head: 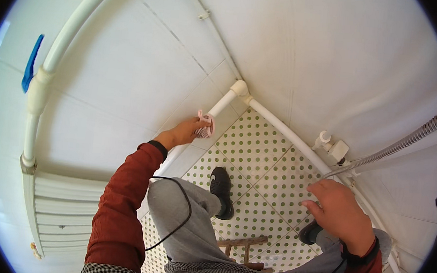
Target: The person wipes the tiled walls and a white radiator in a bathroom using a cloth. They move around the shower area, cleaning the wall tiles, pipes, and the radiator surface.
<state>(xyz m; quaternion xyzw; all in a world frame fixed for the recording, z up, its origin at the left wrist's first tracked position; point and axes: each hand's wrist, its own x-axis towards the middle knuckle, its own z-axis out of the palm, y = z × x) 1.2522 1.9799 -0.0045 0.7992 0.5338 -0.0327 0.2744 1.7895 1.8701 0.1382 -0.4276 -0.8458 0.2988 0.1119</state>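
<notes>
My left hand (187, 131) grips a pink-edged striped cloth (204, 127) against the low white pipe (222, 102) on the left wall. The cloth wraps over part of the pipe, a short way from its elbow fitting (240, 87) in the corner. On the right, my right hand (337, 209) hangs with thumb and fingers apart and nothing visible in it. Its fingertips are close to the lower end of a flexible metal hose (388, 153) and the right-wall pipe (292, 135). Whether they touch either one I cannot tell.
A white radiator (66, 209) and a thick upright pipe (36, 97) line the left wall, with a blue strip (32, 63) beside it. A white valve fitting (336, 148) juts from the right wall. Below me, a wooden stool (246, 244) stands on green-dotted floor tiles (266, 168).
</notes>
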